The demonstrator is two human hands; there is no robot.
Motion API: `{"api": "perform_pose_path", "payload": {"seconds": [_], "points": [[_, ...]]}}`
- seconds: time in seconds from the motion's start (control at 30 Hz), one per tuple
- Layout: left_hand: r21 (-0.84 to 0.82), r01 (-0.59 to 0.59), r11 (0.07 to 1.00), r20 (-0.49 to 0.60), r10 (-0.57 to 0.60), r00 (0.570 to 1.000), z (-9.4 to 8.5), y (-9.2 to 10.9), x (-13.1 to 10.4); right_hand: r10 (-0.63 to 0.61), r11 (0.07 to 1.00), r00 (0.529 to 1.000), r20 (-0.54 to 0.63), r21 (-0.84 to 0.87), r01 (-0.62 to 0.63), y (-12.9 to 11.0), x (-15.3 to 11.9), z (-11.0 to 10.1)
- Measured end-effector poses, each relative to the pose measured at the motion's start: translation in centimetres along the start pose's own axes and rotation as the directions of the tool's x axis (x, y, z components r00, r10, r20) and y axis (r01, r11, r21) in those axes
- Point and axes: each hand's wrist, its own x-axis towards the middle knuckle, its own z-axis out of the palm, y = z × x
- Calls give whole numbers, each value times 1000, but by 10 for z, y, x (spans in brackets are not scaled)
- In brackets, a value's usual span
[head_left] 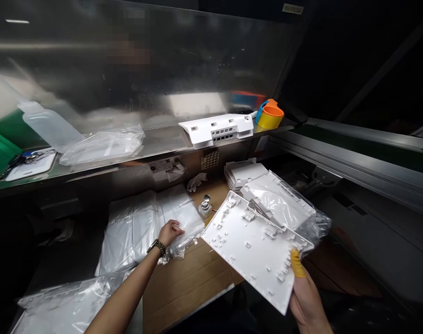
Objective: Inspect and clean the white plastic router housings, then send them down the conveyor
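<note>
My right hand [304,290], with a yellow cover on its thumb, grips a white plastic panel [249,246] by its right edge. Clips and ribs show on the panel's upward face. My left hand [170,233], wearing a watch at the wrist, is over a stack of clear plastic bags [180,208]. Its fingers are pinched together at the bags' surface; whether they hold a bag edge I cannot make out. Behind the held panel lie white panels in clear bags [281,199].
Another bag stack [131,232] lies left, bagged panels [65,306] at lower left. A small dispenser bottle [205,208] stands mid-table. The metal shelf [159,144] bears a white housing [221,130], tape rolls [270,115] and a squeeze bottle [51,125].
</note>
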Motion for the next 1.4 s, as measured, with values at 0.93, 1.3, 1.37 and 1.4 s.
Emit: {"api": "perform_pose_path", "payload": {"seconds": [0.93, 1.3, 1.37, 1.4], "points": [[371, -354, 859, 111, 338, 935, -51, 59, -6, -392, 661, 795, 463, -459, 594, 164, 32, 100], [272, -435, 858, -54, 465, 884, -43, 119, -13, -416, 564, 669, 615, -403, 721, 165, 23, 82], [343, -427, 836, -130, 493, 861, -39, 126, -27, -438, 566, 679, 589, -406, 717, 162, 23, 81], [384, -427, 819, -145, 510, 848, -35, 129, -36, -440, 572, 689, 575, -413, 709, 158, 23, 82]]}}
